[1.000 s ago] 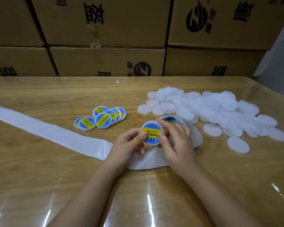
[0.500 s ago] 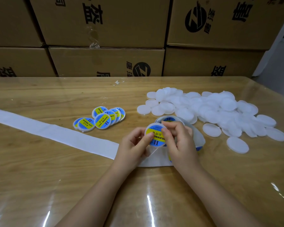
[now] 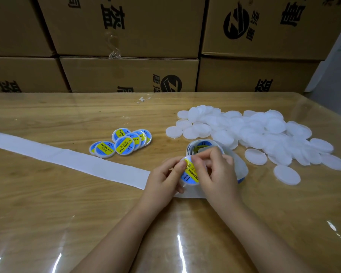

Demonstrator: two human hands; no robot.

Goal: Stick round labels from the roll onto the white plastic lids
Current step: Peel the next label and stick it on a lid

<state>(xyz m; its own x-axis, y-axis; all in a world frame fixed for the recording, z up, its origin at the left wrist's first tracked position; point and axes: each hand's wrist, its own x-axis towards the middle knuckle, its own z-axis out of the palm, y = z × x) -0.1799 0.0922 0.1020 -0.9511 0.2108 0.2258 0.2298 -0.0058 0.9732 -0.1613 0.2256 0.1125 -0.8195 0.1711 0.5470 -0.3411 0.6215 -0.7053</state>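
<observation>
Pinching the round white plastic lid point(image 3: 187, 184) between both grips: your left grip point(image 3: 165, 178) curls round its rim, your right grip point(image 3: 215, 174) presses the blue-and-yellow round label point(image 3: 189, 174) flat. Those finished labelled lids point(image 3: 122, 144) lie ahead-left of the grips, nearer your left.

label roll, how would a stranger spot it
Find the heap of plain white lids on the right of the table. At its near left edge, behind the right hand, stands the label roll: a coiled white strip showing blue labels, not a flat disc.
</observation>
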